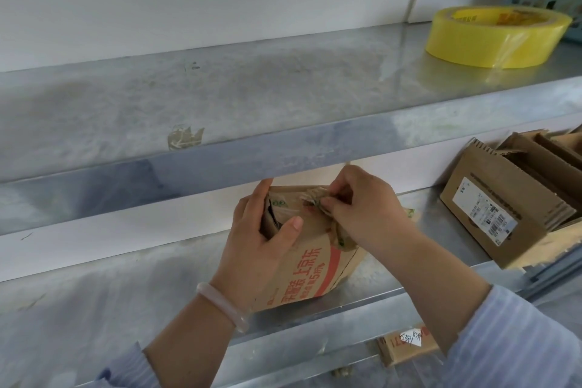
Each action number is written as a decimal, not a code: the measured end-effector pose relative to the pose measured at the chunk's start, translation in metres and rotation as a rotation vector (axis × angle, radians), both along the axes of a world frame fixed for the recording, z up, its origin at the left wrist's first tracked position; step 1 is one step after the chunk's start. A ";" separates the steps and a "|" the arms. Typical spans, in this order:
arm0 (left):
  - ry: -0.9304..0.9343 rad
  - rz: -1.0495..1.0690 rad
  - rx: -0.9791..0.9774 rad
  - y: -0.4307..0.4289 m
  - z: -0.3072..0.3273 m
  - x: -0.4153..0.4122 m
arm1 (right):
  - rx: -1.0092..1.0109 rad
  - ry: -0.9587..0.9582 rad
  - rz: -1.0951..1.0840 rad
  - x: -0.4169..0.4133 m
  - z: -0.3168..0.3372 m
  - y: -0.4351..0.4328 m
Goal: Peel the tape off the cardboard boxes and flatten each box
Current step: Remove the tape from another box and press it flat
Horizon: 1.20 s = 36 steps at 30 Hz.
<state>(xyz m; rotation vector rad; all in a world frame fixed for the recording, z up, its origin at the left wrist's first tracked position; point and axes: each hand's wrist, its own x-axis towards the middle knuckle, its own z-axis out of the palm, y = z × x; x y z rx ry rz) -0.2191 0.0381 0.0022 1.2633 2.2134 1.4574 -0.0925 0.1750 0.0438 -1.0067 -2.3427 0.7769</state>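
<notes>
The right hand [362,211] pinches the tape [337,235] at the top of the box [315,274]. The tape runs down from the pinch. The left hand [267,239] grips the box just left of it.

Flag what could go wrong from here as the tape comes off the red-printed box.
1. The right hand pinches a crumpled tape strip at the top of the red-printed box; it may tear and leave pieces stuck.
2. The left hand grips the box close under the upper shelf lip; an upward pull could knock knuckles against it.
3. The labelled box at right seems to jut past the middle shelf; a jolt might tip it off.
</notes>
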 end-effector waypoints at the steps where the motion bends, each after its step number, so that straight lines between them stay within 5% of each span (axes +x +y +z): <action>1: 0.000 0.002 0.001 0.000 -0.001 0.000 | -0.024 0.031 -0.032 0.001 -0.001 0.001; 11: -0.010 -0.008 0.039 -0.004 -0.001 0.004 | -0.381 0.363 -0.287 0.008 -0.009 0.016; 18: -0.006 0.008 0.021 -0.005 -0.003 0.001 | 0.278 0.115 -0.026 0.009 -0.008 0.001; 23: 0.008 0.008 0.031 -0.007 -0.005 0.004 | 0.254 0.008 0.152 0.007 0.002 -0.005; 27: -0.008 0.008 0.025 -0.010 -0.005 0.001 | -0.110 -0.078 0.209 0.007 0.012 0.003; 31: -0.014 -0.004 0.019 -0.012 -0.007 0.001 | -0.079 -0.210 0.172 0.006 0.014 0.009; 36: -0.029 -0.002 0.025 -0.013 -0.008 0.000 | -0.077 -0.132 0.118 0.005 0.009 0.006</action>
